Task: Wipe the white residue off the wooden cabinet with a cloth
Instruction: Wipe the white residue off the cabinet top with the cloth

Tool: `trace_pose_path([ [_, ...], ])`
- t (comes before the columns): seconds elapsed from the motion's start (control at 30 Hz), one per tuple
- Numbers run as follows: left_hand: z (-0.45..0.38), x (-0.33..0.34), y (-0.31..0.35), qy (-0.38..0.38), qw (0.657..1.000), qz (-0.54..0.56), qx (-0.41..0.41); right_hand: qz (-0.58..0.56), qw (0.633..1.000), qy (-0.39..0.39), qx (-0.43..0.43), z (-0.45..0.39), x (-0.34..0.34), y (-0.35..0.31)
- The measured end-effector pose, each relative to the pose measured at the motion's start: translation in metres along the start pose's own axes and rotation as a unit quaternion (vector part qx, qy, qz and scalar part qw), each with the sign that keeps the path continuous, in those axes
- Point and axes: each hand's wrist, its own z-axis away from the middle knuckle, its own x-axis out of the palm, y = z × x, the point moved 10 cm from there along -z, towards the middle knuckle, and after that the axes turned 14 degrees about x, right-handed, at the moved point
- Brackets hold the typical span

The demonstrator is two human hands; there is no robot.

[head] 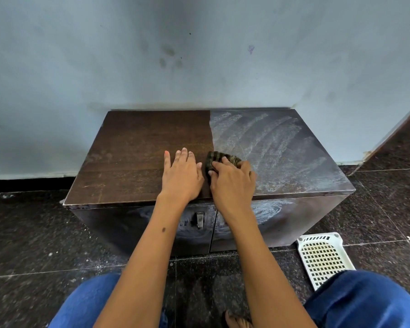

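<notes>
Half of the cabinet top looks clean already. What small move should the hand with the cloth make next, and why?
Probably slide the cloth to the right. The right hand presses it at the border where the clean left half meets the white residue, which covers the right half of the cabinet top in streaks. The left hand lies flat on the clean wood.
</notes>
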Motion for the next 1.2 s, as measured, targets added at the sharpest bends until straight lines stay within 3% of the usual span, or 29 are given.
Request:
trace_pose_path([
  [0.4, -0.004, 0.003, 0.003, -0.004, 1.000, 0.011, 0.003, -0.029, 0.999, 0.014, -0.011, 0.008, 0.002, 0.005],
  [0.73, -0.006, 0.001, 0.002, -0.019, 1.000, -0.011, 0.004, -0.039, 0.999, -0.015, 0.001, -0.039, 0.009, -0.016],
  [0.97, -0.015, -0.004, 0.002, -0.021, 1.000, -0.019, 0.012, -0.039, 0.999, 0.024, 0.003, -0.009, 0.004, 0.002],
  [1.2, -0.023, -0.005, -0.015, -0.052, 0.998, -0.036, 0.005, -0.043, 0.999, -0.001, 0.007, -0.053, 0.013, -0.021],
])
